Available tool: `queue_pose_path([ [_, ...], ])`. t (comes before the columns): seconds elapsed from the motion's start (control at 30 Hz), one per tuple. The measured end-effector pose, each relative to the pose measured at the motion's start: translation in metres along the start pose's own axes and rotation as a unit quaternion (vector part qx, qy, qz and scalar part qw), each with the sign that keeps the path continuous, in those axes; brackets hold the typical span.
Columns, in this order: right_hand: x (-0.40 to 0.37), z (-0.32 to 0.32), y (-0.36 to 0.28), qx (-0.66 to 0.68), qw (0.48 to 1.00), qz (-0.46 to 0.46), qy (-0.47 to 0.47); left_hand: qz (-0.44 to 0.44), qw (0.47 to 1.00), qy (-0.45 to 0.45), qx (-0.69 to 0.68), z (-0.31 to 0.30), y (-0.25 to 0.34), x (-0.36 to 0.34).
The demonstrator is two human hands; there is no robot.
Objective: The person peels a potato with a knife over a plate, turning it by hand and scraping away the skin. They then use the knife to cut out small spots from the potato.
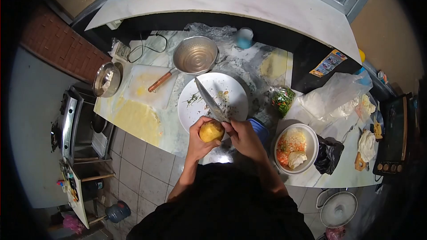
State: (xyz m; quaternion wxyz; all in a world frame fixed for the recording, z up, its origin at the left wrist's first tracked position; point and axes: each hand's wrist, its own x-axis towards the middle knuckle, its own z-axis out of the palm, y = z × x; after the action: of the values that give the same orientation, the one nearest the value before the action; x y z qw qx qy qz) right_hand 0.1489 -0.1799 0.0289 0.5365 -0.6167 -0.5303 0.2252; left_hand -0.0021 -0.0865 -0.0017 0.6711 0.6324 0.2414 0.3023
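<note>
My left hand [197,144] is wrapped around a potato [211,132], yellow with a brown patch of skin near its top. In my right hand [244,137] is a large knife [209,97], its handle hidden by the fingers. The blade points away from me and to the left, over a white plate [187,113]. Right at the potato's upper right side is my right thumb. Dark peel scraps and green bits [194,99] lie scattered on the plate.
Behind the plate stands a metal pan [195,54] with a wooden handle, near a cutting board [147,82]. A bowl of chopped vegetables [291,148], a black bag [329,154] and a bag of greens [283,99] are to the right. A metal bowl [106,80] sits left.
</note>
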Motion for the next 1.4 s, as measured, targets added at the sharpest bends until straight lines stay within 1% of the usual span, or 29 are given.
queue_pose_path([
  [0.03,0.0,-0.002,-0.01,0.026,1.0,-0.001,0.005,-0.005,1.0,0.003,-0.017,0.0,-0.003,0.001],
  [0.07,-0.001,-0.004,-0.015,0.025,1.0,-0.002,0.005,-0.012,0.999,0.005,-0.033,0.001,-0.004,0.001],
  [0.13,-0.004,-0.006,-0.019,0.026,0.998,0.033,-0.048,-0.008,0.999,0.006,-0.039,0.003,-0.003,0.003],
  [0.2,-0.005,-0.004,-0.018,0.022,0.998,0.035,-0.05,0.006,0.999,0.009,-0.036,0.007,0.001,0.002],
  [0.27,-0.003,-0.002,-0.016,0.018,0.998,0.034,-0.054,-0.003,1.0,0.003,-0.022,0.007,0.007,0.001],
  [0.33,-0.003,-0.001,-0.012,0.016,0.999,0.018,-0.031,-0.014,1.0,-0.005,-0.009,0.005,0.009,-0.003],
  [0.4,0.0,-0.004,0.004,-0.003,1.0,0.02,-0.018,0.05,0.994,-0.095,0.026,0.0,0.014,-0.007],
  [0.43,0.0,-0.003,0.008,-0.02,0.999,0.023,-0.013,0.062,0.995,-0.071,0.031,0.007,0.023,-0.007],
  [0.47,0.0,-0.003,0.01,-0.02,1.0,0.02,-0.013,0.064,0.995,-0.07,0.032,0.004,0.022,-0.003],
  [0.53,-0.004,-0.004,-0.004,-0.005,0.999,0.021,0.027,-0.013,0.999,0.01,0.043,-0.007,0.019,0.002],
  [0.57,-0.002,-0.005,-0.002,0.007,0.999,-0.021,0.034,-0.006,0.999,-0.005,0.032,-0.01,0.014,0.003],
  [0.6,-0.003,-0.005,-0.001,0.006,0.999,-0.02,0.037,-0.006,0.999,-0.008,0.033,-0.008,0.012,0.004],
  [0.67,-0.003,-0.005,-0.001,0.035,0.999,-0.007,-0.006,-0.001,0.999,0.006,0.046,-0.002,0.008,0.004],
  [0.7,-0.002,-0.001,-0.002,0.056,0.998,-0.009,-0.016,-0.014,0.999,0.008,0.038,0.002,0.008,0.004],
  [0.8,0.0,0.001,-0.006,0.053,0.998,-0.01,-0.02,0.002,1.0,0.01,0.012,0.01,0.015,0.006],
  [0.87,-0.001,0.002,0.004,0.045,0.999,-0.021,-0.011,-0.015,1.0,-0.006,0.003,0.006,0.013,0.002],
  [0.93,0.0,0.0,0.02,-0.031,0.997,0.054,-0.042,0.007,0.997,-0.071,0.037,0.005,0.018,0.0],
  [0.97,-0.004,0.001,0.024,0.001,0.996,0.081,-0.038,0.04,0.994,-0.074,0.07,0.009,0.022,-0.001],
  [1.0,0.0,0.001,0.021,-0.001,0.996,0.075,-0.045,0.044,0.994,-0.066,0.07,0.007,0.02,0.003],
  [1.07,-0.002,0.002,0.006,0.016,0.999,0.017,0.025,-0.024,0.998,0.012,0.059,0.002,0.015,0.004],
  [1.1,-0.001,-0.001,0.001,0.001,0.999,-0.011,0.035,-0.028,0.999,0.011,0.02,0.0,0.014,0.005],
  [1.13,0.001,-0.003,-0.002,-0.001,0.999,-0.012,0.039,-0.026,0.999,0.007,0.02,0.001,0.014,0.009],
  [1.2,0.002,-0.004,-0.007,0.023,0.999,-0.035,0.022,-0.021,1.0,0.006,0.013,0.001,0.014,0.006],
  [1.23,0.0,-0.002,-0.009,0.024,0.999,-0.033,0.02,-0.043,0.999,0.013,0.021,0.001,0.011,0.005],
  [1.3,-0.002,0.0,-0.012,0.069,0.997,0.002,-0.031,-0.031,0.999,0.019,0.007,0.009,0.015,0.007],
  [1.37,0.0,0.003,-0.008,0.057,0.998,0.001,-0.029,-0.023,0.999,0.025,-0.005,0.008,0.016,0.007],
  [1.4,-0.001,0.004,-0.005,0.045,0.999,0.0,-0.03,-0.041,0.999,0.001,0.023,0.001,0.014,0.005],
])
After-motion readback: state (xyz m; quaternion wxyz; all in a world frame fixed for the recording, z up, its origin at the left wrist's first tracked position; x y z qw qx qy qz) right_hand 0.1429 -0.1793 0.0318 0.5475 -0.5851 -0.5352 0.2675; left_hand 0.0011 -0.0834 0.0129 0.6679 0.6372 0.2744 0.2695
